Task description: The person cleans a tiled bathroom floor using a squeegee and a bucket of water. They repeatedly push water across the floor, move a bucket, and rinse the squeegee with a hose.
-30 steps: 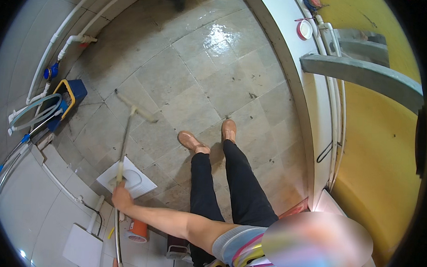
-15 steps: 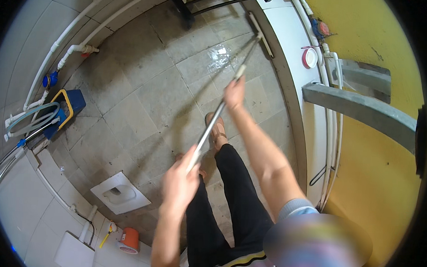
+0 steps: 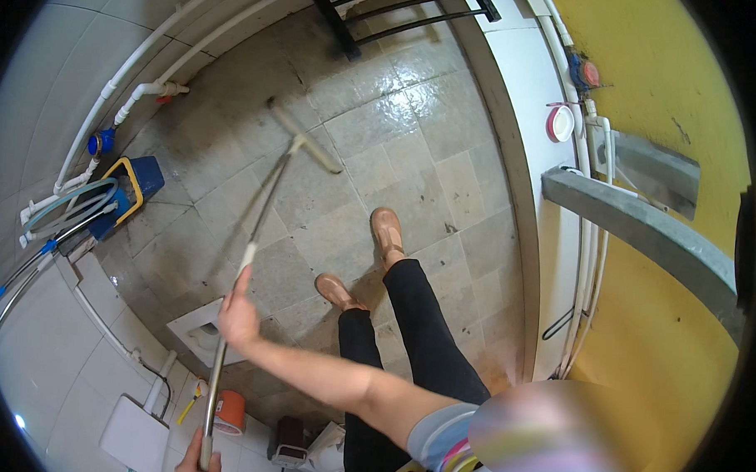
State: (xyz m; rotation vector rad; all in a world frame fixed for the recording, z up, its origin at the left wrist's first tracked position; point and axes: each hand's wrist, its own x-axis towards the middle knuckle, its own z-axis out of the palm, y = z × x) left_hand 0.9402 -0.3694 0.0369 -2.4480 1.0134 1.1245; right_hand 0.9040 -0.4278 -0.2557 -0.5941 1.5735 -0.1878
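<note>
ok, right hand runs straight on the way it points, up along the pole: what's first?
Right hand would likely meet the pale T-shaped head at the far end of the pole. Depth is unclear from one view.

We see a room with a floor (image 3: 430,175) of grey-brown tiles. It has dark smudges, and light shines back brightly from a shiny patch (image 3: 395,108) near the far end. A black metal rack (image 3: 418,30) is there too. On our left, the wall (image 3: 59,83) has big pale tiles, and white pipes (image 3: 108,89) run along it. On our right, the wall (image 3: 657,354) is yellow, and a thick grey beam (image 3: 645,224) crosses in front. A white squat toilet (image 3: 196,325) sits in the floor, partly hidden.
</note>
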